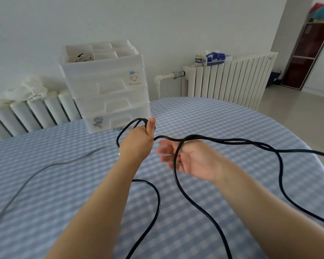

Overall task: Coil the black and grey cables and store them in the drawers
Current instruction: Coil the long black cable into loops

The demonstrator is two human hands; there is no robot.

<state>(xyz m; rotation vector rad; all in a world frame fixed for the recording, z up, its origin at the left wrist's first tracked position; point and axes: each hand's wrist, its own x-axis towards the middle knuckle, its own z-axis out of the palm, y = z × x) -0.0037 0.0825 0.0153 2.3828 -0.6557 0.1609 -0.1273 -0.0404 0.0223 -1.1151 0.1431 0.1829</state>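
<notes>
My left hand (137, 143) grips a few loops of the black cable (178, 186) just in front of the white drawer unit (108, 86). The cable runs from that hand across my right hand (187, 157), which is palm up with blurred, spread fingers and the cable lying over it. More black cable trails in wide curves over the table to the right edge and toward me. The grey cable (51, 164) lies loose on the cloth at the left. All three drawers look closed.
The table (232, 124) wears a blue and white checked cloth. The drawer unit's top tray holds small items. White radiators (230, 79) stand behind the table, with a white cloth (26, 90) on the left one and a tissue box on the right one.
</notes>
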